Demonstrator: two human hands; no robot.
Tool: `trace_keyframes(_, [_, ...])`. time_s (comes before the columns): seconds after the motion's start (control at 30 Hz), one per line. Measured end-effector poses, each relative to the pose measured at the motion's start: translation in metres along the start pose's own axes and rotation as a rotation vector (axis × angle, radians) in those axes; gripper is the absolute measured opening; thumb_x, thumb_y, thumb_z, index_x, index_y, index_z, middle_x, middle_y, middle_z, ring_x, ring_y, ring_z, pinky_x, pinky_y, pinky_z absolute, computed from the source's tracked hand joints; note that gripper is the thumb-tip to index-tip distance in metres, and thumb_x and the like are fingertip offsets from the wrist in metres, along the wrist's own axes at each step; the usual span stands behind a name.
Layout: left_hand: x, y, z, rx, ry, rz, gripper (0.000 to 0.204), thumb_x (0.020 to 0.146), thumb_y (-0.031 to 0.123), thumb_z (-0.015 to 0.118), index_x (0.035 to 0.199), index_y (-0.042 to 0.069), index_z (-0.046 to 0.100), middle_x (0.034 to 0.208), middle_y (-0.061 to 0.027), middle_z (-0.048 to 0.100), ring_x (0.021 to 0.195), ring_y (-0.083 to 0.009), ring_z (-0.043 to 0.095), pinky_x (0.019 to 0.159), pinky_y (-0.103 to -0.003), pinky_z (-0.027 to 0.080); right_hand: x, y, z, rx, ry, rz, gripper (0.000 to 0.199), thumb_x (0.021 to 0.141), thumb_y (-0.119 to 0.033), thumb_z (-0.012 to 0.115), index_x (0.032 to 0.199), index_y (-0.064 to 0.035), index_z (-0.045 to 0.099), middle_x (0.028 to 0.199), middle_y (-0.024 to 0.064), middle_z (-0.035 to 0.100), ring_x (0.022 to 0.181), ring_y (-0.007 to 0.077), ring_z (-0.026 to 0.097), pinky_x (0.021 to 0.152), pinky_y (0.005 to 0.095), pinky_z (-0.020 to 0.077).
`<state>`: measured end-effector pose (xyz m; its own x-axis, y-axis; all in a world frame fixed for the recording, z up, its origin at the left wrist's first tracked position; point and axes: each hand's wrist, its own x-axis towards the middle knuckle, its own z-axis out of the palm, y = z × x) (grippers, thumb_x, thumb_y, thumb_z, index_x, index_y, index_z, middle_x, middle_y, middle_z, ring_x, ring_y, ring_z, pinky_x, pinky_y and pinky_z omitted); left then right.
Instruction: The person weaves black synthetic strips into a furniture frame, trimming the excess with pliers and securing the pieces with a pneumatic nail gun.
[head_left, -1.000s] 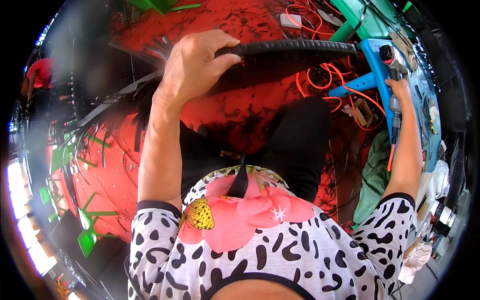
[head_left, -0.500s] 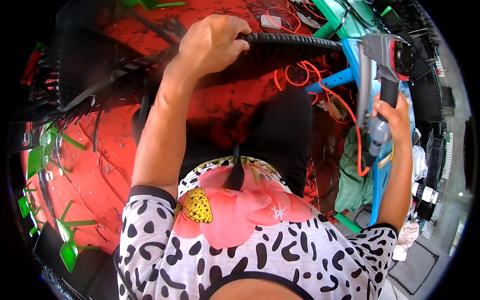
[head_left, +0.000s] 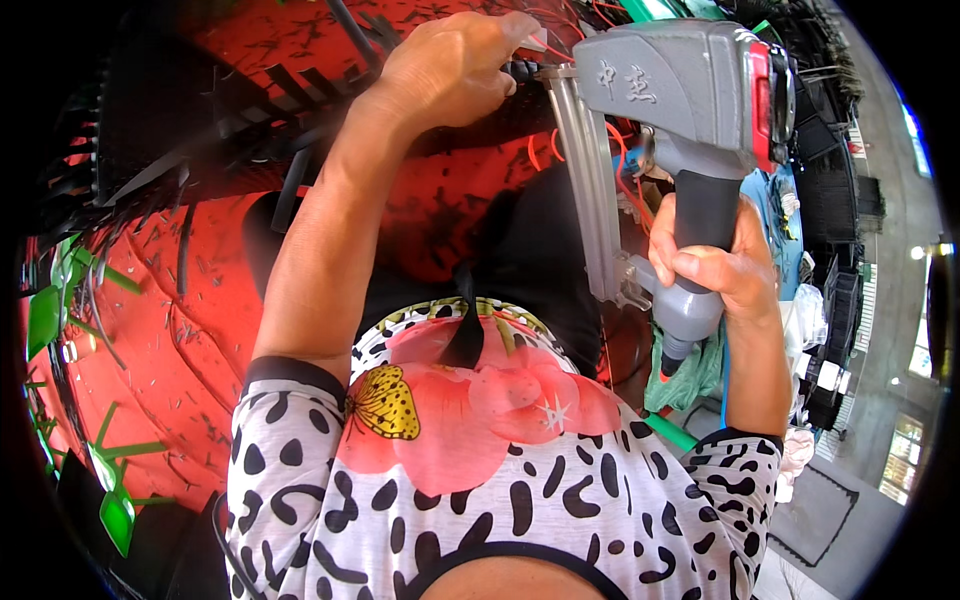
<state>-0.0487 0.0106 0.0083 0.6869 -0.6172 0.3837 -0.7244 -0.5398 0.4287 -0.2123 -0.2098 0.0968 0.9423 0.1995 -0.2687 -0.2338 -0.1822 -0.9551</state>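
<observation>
**Nail gun held against a ribbed black bar**

The right hand (head_left: 715,265) is wrapped tight around the black rubbery grip of a grey nail gun (head_left: 680,120). The tool's body is a blocky cast-metal casing with a red panel at its back end, and a long, flat, silvery magazine runs slanting down from its nose toward the hand. An orange fitting sits at the bottom of the handle, below the fist.

The left hand (head_left: 455,65) is closed in a fist over a black bar (head_left: 300,95), a long, dark piece with a ribbed, comb-like edge that lies across the top of the view. The nose of the nail gun meets this bar just beside the left knuckles.

Under both lies a red sheet (head_left: 200,330), shiny and wrinkled, scattered with small dark slivers. Green plastic pieces (head_left: 115,500) with thin spokes lie at its left edge. Thin orange wires (head_left: 545,150) loop behind the magazine. A crumpled green cloth (head_left: 690,375) hangs below the right hand.
</observation>
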Motion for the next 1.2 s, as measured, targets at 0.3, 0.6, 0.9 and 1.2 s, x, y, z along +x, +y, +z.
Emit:
trace_keyframes(0.3, [0.002,0.002,-0.006,0.009,-0.075,-0.023,0.052,0.078,0.013,0.067,0.119,-0.003,0.041,0.082,-0.02,0.064,0.083,-0.0394,0.063,0.072,-0.046,0.05,0.004,-0.002,0.002,0.017,-0.012,-0.008,0.02,0.069,-0.01,0.068,0.084,-0.0015,0.057,0.074,0.0069,0.059,0.062,0.0141,0.06,0.06,0.0276,0.0469])
trace_keyframes(0.6, [-0.001,0.004,-0.003,-0.049,-0.034,0.02,0.053,0.077,0.011,0.067,0.122,-0.002,0.041,0.082,-0.0195,0.064,0.084,-0.0398,0.064,0.073,-0.047,0.05,0.007,-0.004,0.005,-0.075,0.003,0.002,0.02,0.071,-0.012,0.068,0.084,-0.0013,0.057,0.072,0.0066,0.059,0.061,0.0136,0.06,0.059,0.027,0.0463])
trace_keyframes(0.9, [-0.003,-0.01,0.012,-0.088,0.105,0.135,0.049,0.071,-0.001,0.057,0.119,-0.003,0.044,0.08,-0.0227,0.063,0.082,-0.0419,0.063,0.072,-0.048,0.049,0.012,-0.02,0.004,-0.21,-0.026,0.065,0.018,0.076,-0.017,0.067,0.083,-0.0016,0.06,0.066,0.0057,0.061,0.059,0.0124,0.06,0.057,0.0265,0.0453])
trace_keyframes(1.2, [0.007,-0.005,0.008,-0.069,-0.057,-0.05,0.056,0.072,0.006,0.067,0.122,-0.005,0.042,0.087,-0.0229,0.065,0.09,-0.04,0.063,0.076,-0.045,0.05,0.012,-0.007,0.009,-0.261,0.093,-0.076,0.027,0.073,-0.026,0.064,0.077,-0.0003,0.056,0.063,0.0083,0.057,0.058,0.0134,0.054,0.058,0.0265,0.0423])
